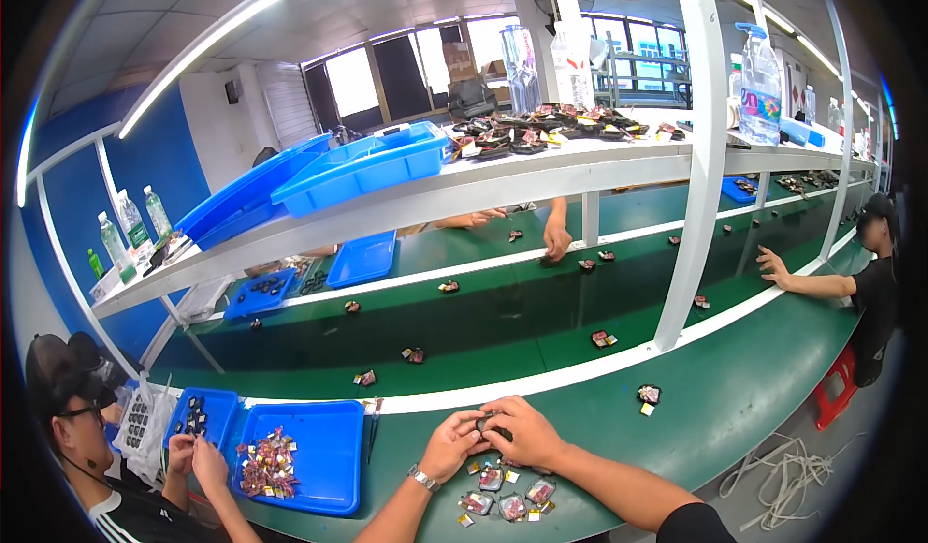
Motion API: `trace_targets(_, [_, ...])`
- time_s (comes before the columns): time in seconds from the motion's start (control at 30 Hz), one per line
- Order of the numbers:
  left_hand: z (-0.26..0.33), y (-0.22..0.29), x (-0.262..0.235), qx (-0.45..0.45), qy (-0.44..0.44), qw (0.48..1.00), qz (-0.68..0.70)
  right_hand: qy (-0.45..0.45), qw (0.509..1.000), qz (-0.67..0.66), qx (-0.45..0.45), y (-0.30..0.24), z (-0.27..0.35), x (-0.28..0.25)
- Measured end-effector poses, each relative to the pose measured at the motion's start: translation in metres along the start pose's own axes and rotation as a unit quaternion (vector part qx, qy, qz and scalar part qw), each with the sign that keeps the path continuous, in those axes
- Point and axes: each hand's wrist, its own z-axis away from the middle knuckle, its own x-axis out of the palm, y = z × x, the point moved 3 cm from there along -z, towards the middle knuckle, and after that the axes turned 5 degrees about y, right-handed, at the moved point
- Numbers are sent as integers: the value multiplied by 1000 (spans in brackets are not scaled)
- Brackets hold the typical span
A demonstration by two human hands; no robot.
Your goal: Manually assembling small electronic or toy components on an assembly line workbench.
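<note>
Bare forearms (619,488) angle up from the lower edge to a green workbench (744,379), where a worker's left hand (452,446) and right hand (525,434) meet, fingers curled inward, pinching a small dark rounded casing (482,424) between the fingertips. Both hands touch the casing, so neither is nearer; fingers cover too much of it to tell its long axis.

Just below the hands, on the worker's side and between the forearms, lies a loose cluster of small electronic assemblies (512,507), with the right hand over its upper edge. That close stacking, casing above and cluster directly beneath, appears to be the relation that matters most for any move. One lone assembly (649,394) sits well apart to the right, its pale tag toward the bench edge. Left of the left hand, dark tweezers (373,432) lie beside a blue tray (356,456) of reddish parts (268,463).

Yellow-and-white tags on the assemblies are too small to read. On the shelf above, a clear pump bottle (761,98) with a blue top wears a colorful printed label.
</note>
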Motion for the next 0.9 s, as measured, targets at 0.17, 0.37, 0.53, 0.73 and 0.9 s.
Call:
trace_targets(0.17, [1,-1,-1,-1,7,1000,9,15,1000,13,-2,0,0,3])
trace_targets(0.37, [0,-3,1,14,27,999,-29,-10,999,-34,-19,-2,-2,-2])
trace_targets(0.53, [-2,-6,-2,15,30,999,-39,-1,1000,12,11,0,0,1])
trace_targets(0.73, [-1,-6,-4,7,25,999,-30,-5,1000,11,-11,1,1,4])
trace_targets(0.9, [0,-5,-2,4,29,999,-25,2,1000,4,-2,-1,1,2])
